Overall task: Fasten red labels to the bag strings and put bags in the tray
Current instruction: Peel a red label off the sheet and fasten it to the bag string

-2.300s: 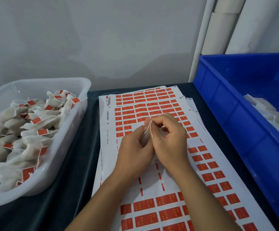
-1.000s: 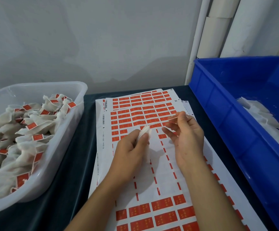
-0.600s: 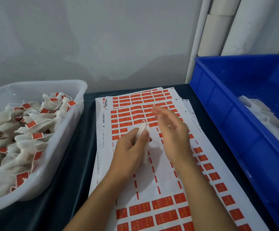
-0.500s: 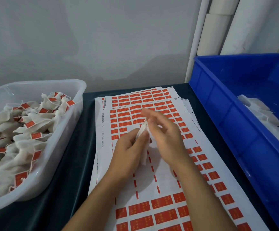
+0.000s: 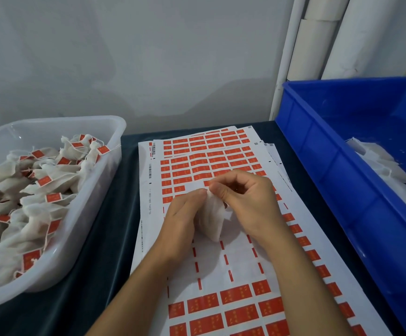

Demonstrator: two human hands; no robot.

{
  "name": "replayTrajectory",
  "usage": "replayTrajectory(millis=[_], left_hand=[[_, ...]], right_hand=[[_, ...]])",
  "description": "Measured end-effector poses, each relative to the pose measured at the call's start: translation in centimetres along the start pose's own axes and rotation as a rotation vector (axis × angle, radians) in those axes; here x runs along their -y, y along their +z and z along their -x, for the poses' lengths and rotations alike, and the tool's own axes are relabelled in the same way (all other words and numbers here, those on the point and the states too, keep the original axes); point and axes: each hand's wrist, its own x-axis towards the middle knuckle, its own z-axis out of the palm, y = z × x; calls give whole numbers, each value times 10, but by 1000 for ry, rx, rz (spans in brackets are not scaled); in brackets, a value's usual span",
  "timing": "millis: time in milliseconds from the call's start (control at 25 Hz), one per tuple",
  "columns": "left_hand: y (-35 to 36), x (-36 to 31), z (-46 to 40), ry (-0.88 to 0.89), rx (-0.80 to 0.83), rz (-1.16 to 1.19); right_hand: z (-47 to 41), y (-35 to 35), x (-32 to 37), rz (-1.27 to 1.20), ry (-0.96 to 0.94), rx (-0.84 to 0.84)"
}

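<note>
A small white mesh bag (image 5: 212,220) hangs between my two hands above the sheets of red labels (image 5: 223,304). My left hand (image 5: 182,218) grips the bag's left side. My right hand (image 5: 248,202) pinches the bag's top at its neck with thumb and forefinger. Whether the string or a label sits in that pinch is hidden by the fingers. The white tray (image 5: 93,197) at the left holds several bags with red labels on their strings.
A blue crate (image 5: 323,166) at the right holds unlabelled white bags (image 5: 391,170). Dark cloth (image 5: 105,251) covers the table between tray and sheets. White pipes (image 5: 318,44) stand against the wall behind the crate.
My right hand, which had drawn apart to the right, has come back onto the bag's top and pinches it. The left hand has kept hold of the bag.
</note>
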Motion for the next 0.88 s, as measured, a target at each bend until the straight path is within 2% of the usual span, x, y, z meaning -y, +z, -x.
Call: replayTrajectory(millis=[160, 320, 520, 880], left_hand=[[-13, 2, -5, -80, 51, 121], [-17, 6, -6, -122, 124, 308], [-19, 6, -6, -158, 210, 290], [-18, -5, -8, -164, 317, 45]], right_hand=[[2, -4, 8, -164, -20, -7], [3, -3, 11, -204, -5, 47], [3, -1, 10, -124, -19, 35], [1, -3, 3, -43, -64, -61]])
